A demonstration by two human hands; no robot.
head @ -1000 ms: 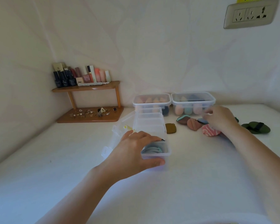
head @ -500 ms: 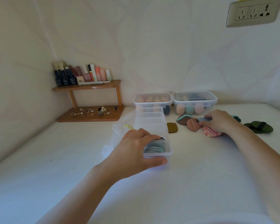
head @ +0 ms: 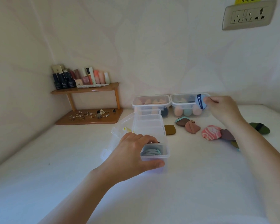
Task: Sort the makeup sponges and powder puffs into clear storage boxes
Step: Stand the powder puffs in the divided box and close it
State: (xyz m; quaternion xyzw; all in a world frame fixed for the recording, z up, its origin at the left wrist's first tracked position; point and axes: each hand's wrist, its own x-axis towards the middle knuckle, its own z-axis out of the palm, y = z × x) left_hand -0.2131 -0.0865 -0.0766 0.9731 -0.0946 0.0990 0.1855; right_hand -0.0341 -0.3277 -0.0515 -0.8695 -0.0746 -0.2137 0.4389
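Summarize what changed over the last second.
The right hand picked a blue puff out of the loose pile and lifted it up before the right-hand box. The left hand stays on the near divided box; other puffs unmoved.

**Two hands, three clear boxes, a scatter of puffs**

Two hands show: the left hand (head: pixel 132 155) at 6 o'clock, the right hand (head: pixel 223 107) at 3 o'clock, pinching one light-blue puff (head: pixel 200 101). Three clear boxes stand: the divided box (head: pixel 152 126) at centre and two lidded boxes (head: pixel 151 102) (head: pixel 184 101) at 1 o'clock. At least six puffs lie loose on the white surface (head: pixel 184 183), among them one pink marbled puff (head: pixel 211 132), one mustard-brown puff (head: pixel 169 129) and one green puff (head: pixel 259 127).
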